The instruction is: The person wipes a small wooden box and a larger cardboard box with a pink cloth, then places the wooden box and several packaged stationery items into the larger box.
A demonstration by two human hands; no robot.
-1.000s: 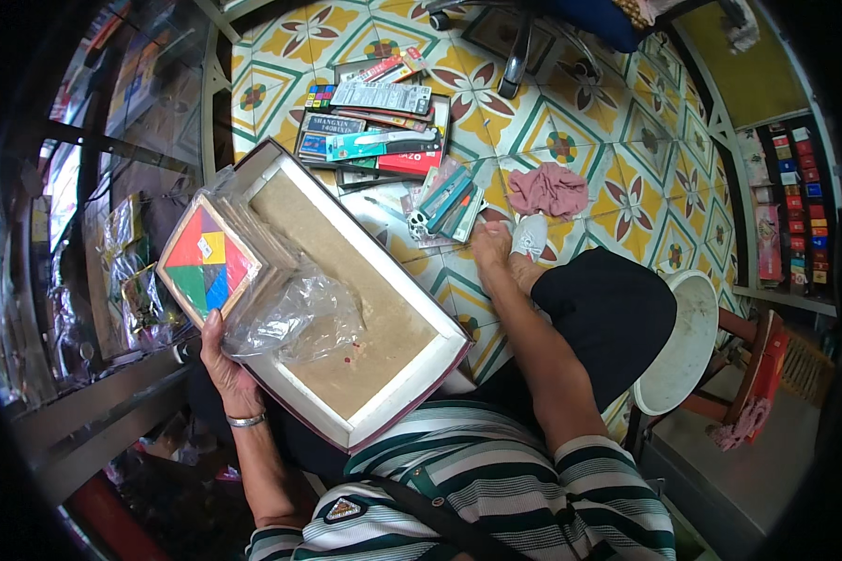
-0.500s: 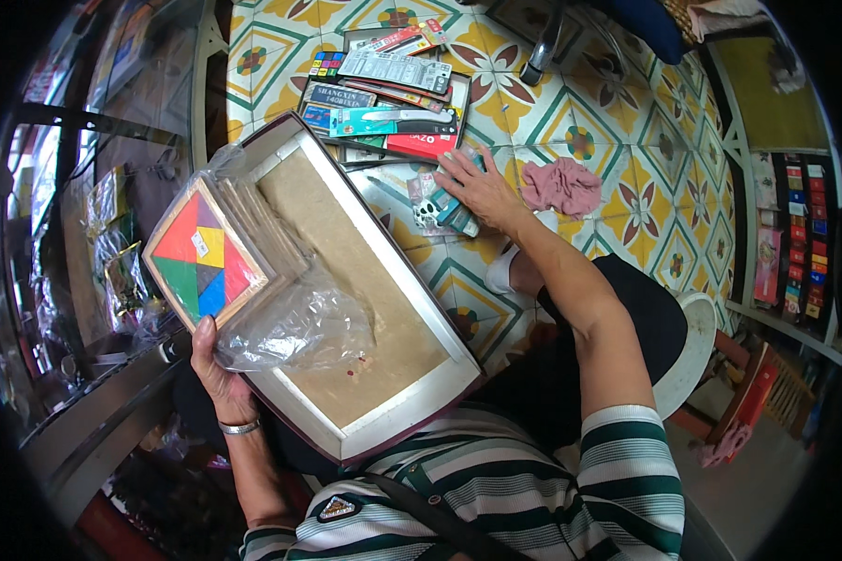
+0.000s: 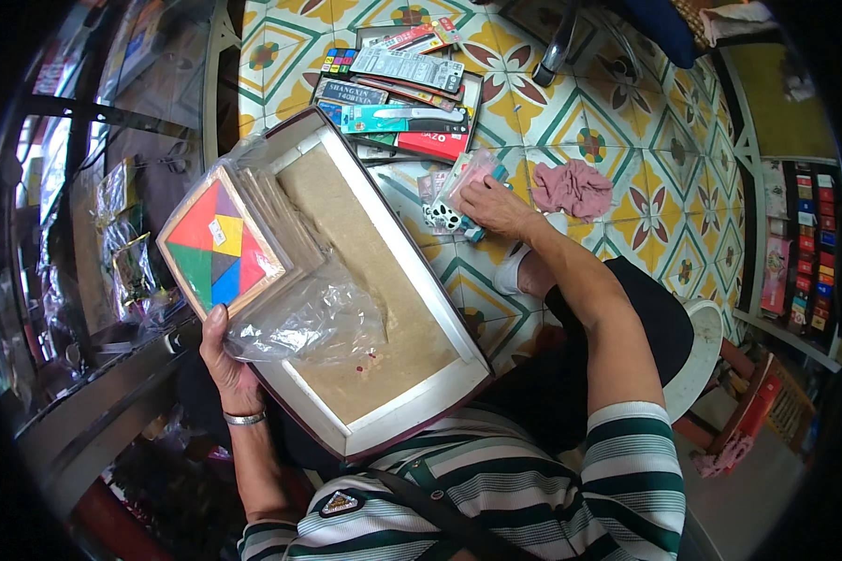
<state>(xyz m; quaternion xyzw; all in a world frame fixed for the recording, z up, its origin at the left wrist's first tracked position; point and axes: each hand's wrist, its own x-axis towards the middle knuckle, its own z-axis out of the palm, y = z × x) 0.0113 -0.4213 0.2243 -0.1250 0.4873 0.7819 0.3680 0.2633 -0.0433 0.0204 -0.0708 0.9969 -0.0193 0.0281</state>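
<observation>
A shallow cardboard box (image 3: 384, 243) with white inner walls lies tilted across my lap. In it is a stack of wooden tangram puzzles (image 3: 217, 245) wrapped in clear plastic (image 3: 313, 318). My left hand (image 3: 232, 374) clasps the box's left edge, its thumb against the lower corner of the front puzzle; its other fingers are hidden underneath. On the floor to the right of the box lies a small pile of plastic packets (image 3: 444, 217), one with a black-and-white spotted pattern. My right hand (image 3: 498, 208) is over this pile, fingers curled onto a clear packet with pink (image 3: 477, 168).
Beyond the box, a tray (image 3: 474, 93) holds packaged goods, including a knife in a blue-green package (image 3: 402, 119). A crumpled pink cloth (image 3: 573, 189) lies on the patterned tile floor. Glass-fronted shelving (image 3: 84, 187) stands left; a cabinet of small coloured boxes (image 3: 809, 243) stands right.
My right hand has gone from spread flat over the packets to curled fingers, and a clear packet with pink now stands up at them. My left hand keeps its hold.
</observation>
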